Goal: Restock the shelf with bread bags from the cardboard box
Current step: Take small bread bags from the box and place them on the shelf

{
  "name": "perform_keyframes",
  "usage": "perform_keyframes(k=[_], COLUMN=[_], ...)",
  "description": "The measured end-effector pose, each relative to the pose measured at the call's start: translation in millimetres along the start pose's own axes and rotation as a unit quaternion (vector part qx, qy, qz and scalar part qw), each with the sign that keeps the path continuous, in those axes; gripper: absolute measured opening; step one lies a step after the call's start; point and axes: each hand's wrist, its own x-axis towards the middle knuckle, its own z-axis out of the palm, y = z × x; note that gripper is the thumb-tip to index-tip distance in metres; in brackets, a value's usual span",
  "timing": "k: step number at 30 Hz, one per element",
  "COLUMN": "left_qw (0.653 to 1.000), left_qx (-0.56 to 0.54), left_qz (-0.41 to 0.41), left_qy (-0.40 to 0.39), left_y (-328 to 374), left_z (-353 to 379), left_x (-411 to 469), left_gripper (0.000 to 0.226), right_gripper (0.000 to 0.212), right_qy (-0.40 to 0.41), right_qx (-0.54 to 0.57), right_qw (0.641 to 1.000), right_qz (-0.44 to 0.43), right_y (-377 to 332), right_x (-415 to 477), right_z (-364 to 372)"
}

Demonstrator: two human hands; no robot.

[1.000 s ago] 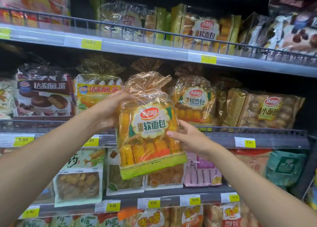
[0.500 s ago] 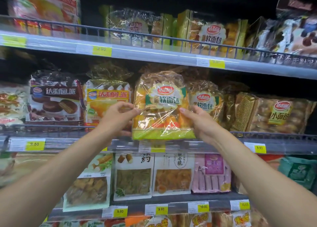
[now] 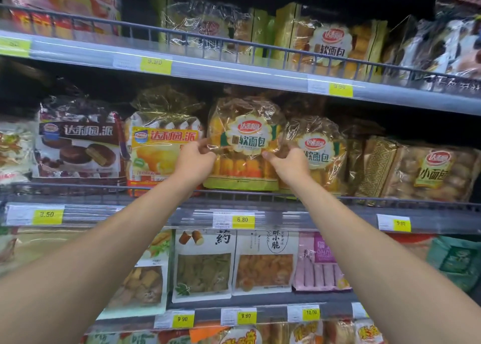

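A clear bread bag (image 3: 243, 145) with a yellow-green base and a white scalloped label stands upright on the middle shelf (image 3: 156, 214), behind its wire rail. My left hand (image 3: 194, 161) pinches the bag's left edge. My right hand (image 3: 289, 164) pinches its right edge. A matching bread bag (image 3: 316, 151) stands just to the right, partly behind my right hand. The cardboard box is out of view.
A yellow pie bag (image 3: 161, 148) and a brown pie bag (image 3: 78, 140) stand left of the held bag. Small-bread bags (image 3: 426, 172) fill the right. The upper shelf (image 3: 234, 70) carries more bread bags. Hanging snack packs (image 3: 203, 265) fill the row below.
The bread bag went up from in front of the lower rows and over the rail onto the middle shelf. Both hands slid higher along its sides.
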Motion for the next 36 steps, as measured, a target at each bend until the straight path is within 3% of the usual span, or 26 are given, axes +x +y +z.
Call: perform_keyframes(k=[6,13,19,22,27,31,36], left_qw=[0.998,0.985,0.991,0.988,0.963,0.939,0.914], left_qx=[0.061,0.162,0.128,0.145,0.188,0.194,0.133], left_qz=[0.002,0.014,0.008,0.051,0.193,0.274,0.305], left_qy=[-0.021,-0.062,-0.038,-0.021,-0.023,-0.074,-0.231], left_y=[-11,-12,-11,-11,1,6,-7], left_z=[3,2,-5,-2,28,75,164], left_x=[-1,-5,-14,-24,-59,-94,-153], left_gripper=[0.048,0.055,0.038,0.036,0.042,0.031,0.028], right_gripper=[0.054,0.051,0.054,0.051,0.039,0.037,0.036], right_qy=[0.067,0.051,0.025,0.019,0.012,0.032,0.049], right_qx=[-0.09,-0.103,-0.086,-0.083,-0.107,-0.138,-0.2], right_qw=[0.994,0.993,0.995,0.995,0.993,0.989,0.977], right_qz=[-0.008,-0.016,-0.033,-0.05,-0.049,-0.035,0.054], right_y=[4,13,17,22,46,83,138], right_x=[-7,-11,-14,-20,-40,-73,-146], right_z=[13,13,-2,-17,-71,-138,-240])
